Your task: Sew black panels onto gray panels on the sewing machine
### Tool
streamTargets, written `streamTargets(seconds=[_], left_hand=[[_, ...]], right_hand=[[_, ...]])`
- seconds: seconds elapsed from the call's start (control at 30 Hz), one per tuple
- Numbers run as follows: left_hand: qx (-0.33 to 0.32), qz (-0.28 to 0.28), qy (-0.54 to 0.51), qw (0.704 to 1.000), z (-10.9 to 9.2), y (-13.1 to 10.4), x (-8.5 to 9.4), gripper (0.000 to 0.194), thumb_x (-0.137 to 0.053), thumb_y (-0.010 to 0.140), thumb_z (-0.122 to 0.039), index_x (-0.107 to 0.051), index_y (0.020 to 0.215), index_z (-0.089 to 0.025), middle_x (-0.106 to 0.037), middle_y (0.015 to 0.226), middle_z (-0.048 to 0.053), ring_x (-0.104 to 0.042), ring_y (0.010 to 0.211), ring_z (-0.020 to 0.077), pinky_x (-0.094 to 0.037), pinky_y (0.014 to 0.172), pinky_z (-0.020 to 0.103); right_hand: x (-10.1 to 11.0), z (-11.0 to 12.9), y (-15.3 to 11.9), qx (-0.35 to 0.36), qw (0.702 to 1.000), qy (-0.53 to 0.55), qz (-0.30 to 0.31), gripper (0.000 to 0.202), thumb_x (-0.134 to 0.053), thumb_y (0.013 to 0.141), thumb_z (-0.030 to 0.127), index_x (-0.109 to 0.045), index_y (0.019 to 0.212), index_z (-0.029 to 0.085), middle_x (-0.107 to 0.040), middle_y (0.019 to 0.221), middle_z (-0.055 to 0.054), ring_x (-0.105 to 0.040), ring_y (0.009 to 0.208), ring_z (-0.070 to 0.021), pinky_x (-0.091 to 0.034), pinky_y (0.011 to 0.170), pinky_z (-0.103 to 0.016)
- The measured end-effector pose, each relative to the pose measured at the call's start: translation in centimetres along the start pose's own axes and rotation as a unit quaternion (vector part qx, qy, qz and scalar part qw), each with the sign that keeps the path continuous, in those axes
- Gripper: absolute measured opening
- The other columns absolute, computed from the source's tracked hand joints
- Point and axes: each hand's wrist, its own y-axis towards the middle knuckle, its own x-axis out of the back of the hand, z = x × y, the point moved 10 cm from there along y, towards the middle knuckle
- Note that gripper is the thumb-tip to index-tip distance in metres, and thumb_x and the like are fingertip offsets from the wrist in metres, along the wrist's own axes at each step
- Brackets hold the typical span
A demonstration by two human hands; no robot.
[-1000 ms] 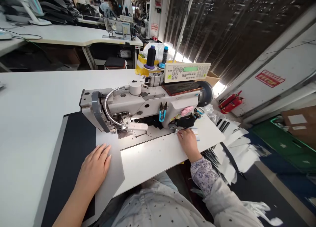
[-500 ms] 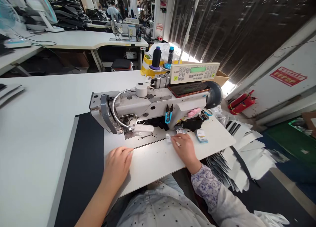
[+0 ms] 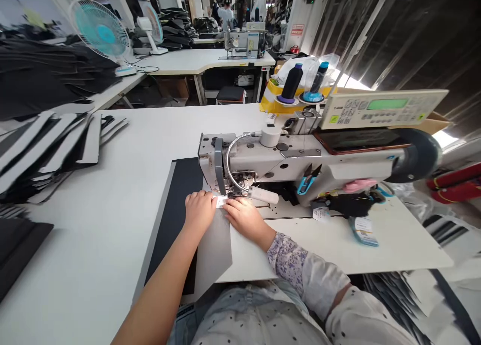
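Observation:
My left hand (image 3: 200, 213) lies on a grey panel (image 3: 215, 255) at the sewing machine's needle end, fingers curled over it and the thumb against a small white label (image 3: 221, 202). My right hand (image 3: 248, 221) comes in from the other side and pinches that label at its right edge, just below the presser foot. The sewing machine (image 3: 259, 157) has a white lamp (image 3: 264, 195) close above my right fingers. Under the grey panel and to its left lies a large black panel (image 3: 175, 205). My fingertips partly hide the label.
Blue thread snips (image 3: 308, 180) hang on the machine. A stack of labels (image 3: 364, 231) and a loose label (image 3: 321, 214) lie on the right. Cut pieces (image 3: 63, 144) are piled at the left. A control panel (image 3: 387, 108) and thread cones (image 3: 292, 83) stand behind.
The view has turned left. My right hand has carried the white label from the right part of the machine bed to the needle end, where both hands now meet on the grey panel.

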Motion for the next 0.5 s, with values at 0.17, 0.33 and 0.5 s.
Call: streamTargets(seconds=[0.17,0.33,0.5], left_hand=[[0.012,-0.027,-0.003,1.000,-0.6,-0.6,0.6,0.028,-0.046,0.090,-0.034,-0.067,0.095,-0.017,-0.065,0.097,0.014,-0.057,0.092,0.0286,-0.040,0.083,0.042],[-0.055,-0.051,-0.075,0.994,-2.2,-2.0,0.5,0.024,-0.047,0.089,-0.018,-0.064,0.105,-0.021,-0.063,0.108,0.011,-0.055,0.102,0.0257,-0.040,0.089,0.039],[-0.083,-0.013,-0.096,0.992,-2.1,-1.2,-1.0,0.029,-0.044,0.087,-0.011,-0.066,0.102,-0.022,-0.065,0.100,0.009,-0.056,0.096,0.0235,-0.042,0.087,0.037]], right_hand=[[-0.4,0.6,-0.1,0.019,1.000,-0.006,0.018,0.023,-0.055,0.092,0.026,-0.064,0.112,0.020,-0.063,0.122,-0.009,-0.055,0.106,-0.0247,-0.045,0.091,-0.041],[-0.3,0.7,-0.1,0.023,1.000,0.002,0.015,0.024,-0.055,0.092,0.025,-0.063,0.114,0.021,-0.063,0.122,-0.009,-0.056,0.106,-0.0244,-0.046,0.090,-0.040],[2.3,-3.5,-1.8,-0.098,0.995,-0.005,-0.036,0.023,-0.046,0.096,0.027,-0.067,0.103,0.020,-0.069,0.100,-0.008,-0.061,0.092,-0.0214,-0.047,0.083,-0.034]])
